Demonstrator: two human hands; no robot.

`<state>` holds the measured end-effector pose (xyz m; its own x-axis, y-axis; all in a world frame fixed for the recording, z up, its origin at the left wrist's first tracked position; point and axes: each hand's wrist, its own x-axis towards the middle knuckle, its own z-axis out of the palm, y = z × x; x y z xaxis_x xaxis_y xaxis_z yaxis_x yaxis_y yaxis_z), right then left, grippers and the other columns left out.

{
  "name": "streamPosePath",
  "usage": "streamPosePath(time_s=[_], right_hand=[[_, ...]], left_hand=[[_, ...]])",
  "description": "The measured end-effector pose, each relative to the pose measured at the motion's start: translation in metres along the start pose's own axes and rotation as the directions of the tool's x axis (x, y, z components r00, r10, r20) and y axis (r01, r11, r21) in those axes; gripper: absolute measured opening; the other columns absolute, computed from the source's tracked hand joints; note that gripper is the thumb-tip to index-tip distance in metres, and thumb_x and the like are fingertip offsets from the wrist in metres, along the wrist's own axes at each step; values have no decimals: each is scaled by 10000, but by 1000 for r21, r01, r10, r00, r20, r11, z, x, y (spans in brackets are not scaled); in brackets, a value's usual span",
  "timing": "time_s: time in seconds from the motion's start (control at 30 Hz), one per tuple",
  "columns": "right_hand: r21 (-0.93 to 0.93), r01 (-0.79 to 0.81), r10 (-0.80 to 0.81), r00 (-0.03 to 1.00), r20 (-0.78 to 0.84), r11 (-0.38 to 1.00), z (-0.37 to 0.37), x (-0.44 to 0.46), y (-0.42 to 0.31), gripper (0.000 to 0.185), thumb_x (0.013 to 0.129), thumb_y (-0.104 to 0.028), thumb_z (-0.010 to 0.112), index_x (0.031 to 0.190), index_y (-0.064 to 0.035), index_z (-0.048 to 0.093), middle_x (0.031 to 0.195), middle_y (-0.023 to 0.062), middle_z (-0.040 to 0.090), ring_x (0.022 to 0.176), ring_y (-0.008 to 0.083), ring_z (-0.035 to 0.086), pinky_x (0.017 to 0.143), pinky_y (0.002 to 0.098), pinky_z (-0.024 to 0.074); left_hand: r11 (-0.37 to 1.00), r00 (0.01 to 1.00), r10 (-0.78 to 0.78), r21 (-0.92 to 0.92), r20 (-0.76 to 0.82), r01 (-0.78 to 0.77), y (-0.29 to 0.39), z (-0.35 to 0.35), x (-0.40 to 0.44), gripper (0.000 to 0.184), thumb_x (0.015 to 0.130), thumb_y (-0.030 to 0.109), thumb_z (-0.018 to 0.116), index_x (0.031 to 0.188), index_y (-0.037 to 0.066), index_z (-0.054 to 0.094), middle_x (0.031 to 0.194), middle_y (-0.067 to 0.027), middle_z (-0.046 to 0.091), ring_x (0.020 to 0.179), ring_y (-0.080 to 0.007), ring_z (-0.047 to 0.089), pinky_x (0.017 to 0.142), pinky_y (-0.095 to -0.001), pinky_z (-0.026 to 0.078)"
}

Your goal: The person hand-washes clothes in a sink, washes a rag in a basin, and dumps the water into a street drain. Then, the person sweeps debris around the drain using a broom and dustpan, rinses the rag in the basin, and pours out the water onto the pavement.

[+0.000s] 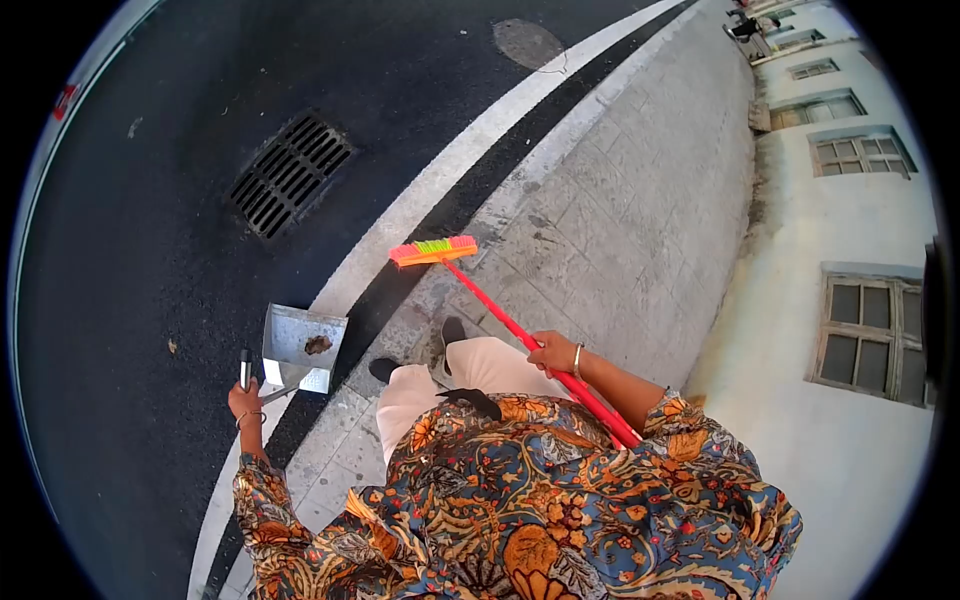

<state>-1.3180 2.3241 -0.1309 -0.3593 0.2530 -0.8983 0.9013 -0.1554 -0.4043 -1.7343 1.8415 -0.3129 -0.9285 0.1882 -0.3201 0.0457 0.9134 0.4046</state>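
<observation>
My left hand [243, 402], closed round a handle, holds a metal dustpan [288, 330] out over the road side of the curb. A brown clump, perhaps a dry leaf, [317, 345] lies in the pan. The fingers of my right hand [552, 354] are wrapped round the red pole of a broom [490, 307]. Its orange head with pink and yellow-green bristles [434, 250] is held out ahead, bristles facing away from me, near the curb edge. The pole's rear end reaches back beside my right forearm.
Dark asphalt [180, 250] with a drain grate [291, 174] and a round manhole cover [528, 45] lies left. A white line [440, 175] follows the curb. Paved sidewalk [640, 200] runs along a pale wall [800, 240] with windows. A dark object stands far ahead.
</observation>
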Motion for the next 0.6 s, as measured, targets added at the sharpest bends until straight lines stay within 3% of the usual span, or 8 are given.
streamPosePath(time_s=[0.1,0.17,0.2,0.27,0.43,0.53,0.6], right_hand=[[335,-8,11,1000,-9,942,-28,-14,49,121,763,-108,567,803,-9,509,573,43,517,401,115,486,339,257,403],[542,8,1,1000,-17,841,-49,-27,84,122,770,-125,574,801,-27,508,576,34,514,399,107,477,337,248,388],[633,23,-10,1000,-23,774,-59,-36,102,126,774,-134,577,807,-32,509,577,29,511,400,104,472,338,244,383],[767,44,-27,999,-36,640,-82,-53,127,132,779,-145,583,818,-43,509,580,21,506,404,98,465,344,237,376],[966,98,-98,992,-76,238,-128,-111,190,121,774,-130,580,833,-62,499,583,15,494,414,91,455,351,234,373],[973,138,-58,990,-129,186,-132,-130,218,175,800,-136,555,951,-67,499,581,11,481,395,79,430,337,221,348],[957,52,-5,999,-53,285,-133,-118,266,143,754,-119,579,849,-64,487,570,16,475,396,89,433,329,242,355]], left_hand=[[996,996,91,22,-3,-91,18,11,14,350,750,310,630,690,-33,598,603,-192,574,567,-339,592,555,-422,443],[994,991,107,7,84,-108,92,-6,-2,340,754,302,630,698,-32,600,603,-183,579,560,-328,598,538,-412,448],[962,971,232,134,58,-238,130,-11,-10,325,756,281,633,692,-35,595,593,-167,580,564,-308,608,529,-405,455],[966,964,230,85,136,-243,171,3,6,316,763,250,633,662,-43,574,545,-147,558,467,-255,591,447,-369,449],[867,859,452,109,242,-487,358,26,2,350,771,246,637,618,-50,530,486,-124,528,384,-220,564,371,-345,430],[795,781,528,130,333,-593,455,58,13,385,778,269,647,574,-19,493,455,-103,504,379,-210,558,373,-357,437],[745,718,586,100,374,-660,515,90,-8,379,782,270,647,580,-14,496,451,-102,502,376,-206,555,368,-354,436]])
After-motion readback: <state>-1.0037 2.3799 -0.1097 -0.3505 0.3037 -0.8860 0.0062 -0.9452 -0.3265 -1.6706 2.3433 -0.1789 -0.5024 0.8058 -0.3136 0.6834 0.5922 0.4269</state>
